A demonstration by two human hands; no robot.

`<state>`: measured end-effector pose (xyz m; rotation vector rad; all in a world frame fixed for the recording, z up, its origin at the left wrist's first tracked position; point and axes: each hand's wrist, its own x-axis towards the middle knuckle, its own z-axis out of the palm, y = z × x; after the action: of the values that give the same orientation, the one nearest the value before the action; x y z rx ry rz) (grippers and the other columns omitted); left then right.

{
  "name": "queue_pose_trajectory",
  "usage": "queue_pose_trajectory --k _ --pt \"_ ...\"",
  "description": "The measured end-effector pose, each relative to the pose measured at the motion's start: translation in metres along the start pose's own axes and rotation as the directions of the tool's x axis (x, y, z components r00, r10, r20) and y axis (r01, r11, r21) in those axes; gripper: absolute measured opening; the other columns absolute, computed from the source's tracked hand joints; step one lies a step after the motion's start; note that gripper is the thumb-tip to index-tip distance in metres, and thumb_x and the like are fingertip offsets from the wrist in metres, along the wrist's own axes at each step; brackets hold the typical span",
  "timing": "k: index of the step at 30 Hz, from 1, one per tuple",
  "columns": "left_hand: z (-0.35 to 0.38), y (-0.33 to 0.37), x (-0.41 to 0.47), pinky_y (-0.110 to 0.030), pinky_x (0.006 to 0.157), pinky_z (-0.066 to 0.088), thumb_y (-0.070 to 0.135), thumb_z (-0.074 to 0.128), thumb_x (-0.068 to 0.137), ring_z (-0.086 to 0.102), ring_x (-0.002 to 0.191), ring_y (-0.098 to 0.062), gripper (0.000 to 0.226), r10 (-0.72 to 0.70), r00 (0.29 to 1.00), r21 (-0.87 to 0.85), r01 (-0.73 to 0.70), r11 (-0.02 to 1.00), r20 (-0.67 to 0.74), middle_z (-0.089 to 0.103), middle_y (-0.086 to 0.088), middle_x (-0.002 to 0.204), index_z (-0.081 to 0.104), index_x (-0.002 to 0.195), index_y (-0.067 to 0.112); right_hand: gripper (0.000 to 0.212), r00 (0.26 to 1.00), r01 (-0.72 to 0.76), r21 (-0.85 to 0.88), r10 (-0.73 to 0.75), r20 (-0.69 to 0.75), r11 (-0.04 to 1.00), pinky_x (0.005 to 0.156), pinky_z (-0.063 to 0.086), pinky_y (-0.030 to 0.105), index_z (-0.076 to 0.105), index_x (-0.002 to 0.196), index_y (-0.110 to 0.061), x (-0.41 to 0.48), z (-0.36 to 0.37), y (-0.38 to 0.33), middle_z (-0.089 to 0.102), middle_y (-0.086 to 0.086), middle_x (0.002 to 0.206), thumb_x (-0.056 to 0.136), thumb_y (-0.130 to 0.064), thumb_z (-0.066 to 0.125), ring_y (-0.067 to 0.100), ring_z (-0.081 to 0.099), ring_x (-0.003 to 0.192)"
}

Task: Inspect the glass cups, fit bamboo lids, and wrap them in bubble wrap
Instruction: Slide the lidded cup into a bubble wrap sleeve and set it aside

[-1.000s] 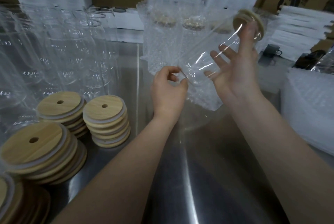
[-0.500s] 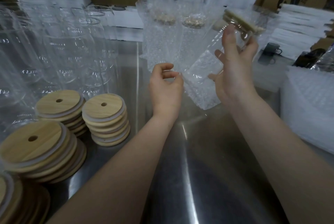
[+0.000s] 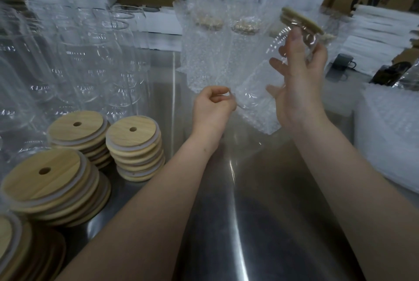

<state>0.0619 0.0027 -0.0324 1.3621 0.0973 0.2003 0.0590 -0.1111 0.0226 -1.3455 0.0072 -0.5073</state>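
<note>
My right hand [image 3: 297,81] holds a clear glass cup [image 3: 267,72] tilted up to the right, its bamboo lid [image 3: 301,20] fitted on the upper end. A bubble wrap bag [image 3: 260,115] covers the cup's lower end. My left hand [image 3: 213,106] pinches the edge of that bag next to the cup's base. Both hands are raised above the steel table [image 3: 260,212].
Rows of bare glass cups [image 3: 74,60] stand at the left. Stacks of bamboo lids [image 3: 136,147] sit at the front left. Wrapped cups [image 3: 208,42] stand behind my hands. A pile of bubble wrap bags [image 3: 390,135] lies at the right. White boxes line the back.
The cup has tilted more upright in my right hand, and the bubble wrap bag has come further over its base. My left hand has shifted slightly left and down.
</note>
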Motion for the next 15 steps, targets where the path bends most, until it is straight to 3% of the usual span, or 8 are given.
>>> queue_pose_trajectory --k 6,9,11,15 --pt "0.0019 -0.0079 0.0003 -0.016 0.069 0.044 0.008 0.072 0.085 0.055 0.069 -0.005 0.019 0.064 0.998 0.202 -0.064 0.977 0.009 0.065 -0.002 0.079 0.073 0.104 0.007 0.047 0.996 -0.057 0.074 0.061 -0.060 0.996 0.094 0.052 0.054 0.043 0.130 -0.032 0.0041 -0.0039 -0.0037 0.061 -0.005 0.121 0.091 -0.056 0.057 0.015 0.065 0.105" --pt "0.0020 -0.0093 -0.0003 -0.012 0.060 0.042 0.012 0.071 0.086 0.052 0.059 -0.003 0.007 0.149 0.987 0.271 -0.125 0.954 -0.067 0.062 0.009 0.060 0.078 0.087 0.010 0.046 0.995 -0.057 0.075 0.062 -0.073 0.996 0.089 0.056 0.048 0.046 0.127 -0.028 0.0032 -0.0021 -0.0040 0.062 -0.004 0.111 0.092 -0.055 0.058 0.016 0.065 0.099" --pt "0.0011 -0.0086 0.0009 -0.018 0.061 0.045 0.011 0.070 0.086 0.052 0.053 -0.004 0.007 0.140 0.984 0.229 -0.111 0.967 -0.114 0.058 0.011 0.057 0.076 0.082 0.013 0.051 0.997 -0.038 0.045 0.041 -0.059 0.998 0.087 0.056 0.047 0.043 0.132 -0.026 0.0018 -0.0008 -0.0036 0.061 -0.003 0.119 0.092 -0.053 0.059 0.017 0.065 0.103" --pt "0.0007 -0.0059 -0.0002 -0.015 0.044 0.041 0.005 0.064 0.090 0.050 0.041 0.000 0.011 0.089 0.986 0.035 -0.085 0.996 -0.140 0.058 0.002 0.063 0.064 0.081 0.012 0.062 1.000 0.009 -0.056 -0.010 -0.022 0.998 0.093 0.052 0.053 0.037 0.142 -0.027 -0.0017 0.0002 -0.0039 0.059 -0.006 0.126 0.091 -0.053 0.061 0.013 0.065 0.105"
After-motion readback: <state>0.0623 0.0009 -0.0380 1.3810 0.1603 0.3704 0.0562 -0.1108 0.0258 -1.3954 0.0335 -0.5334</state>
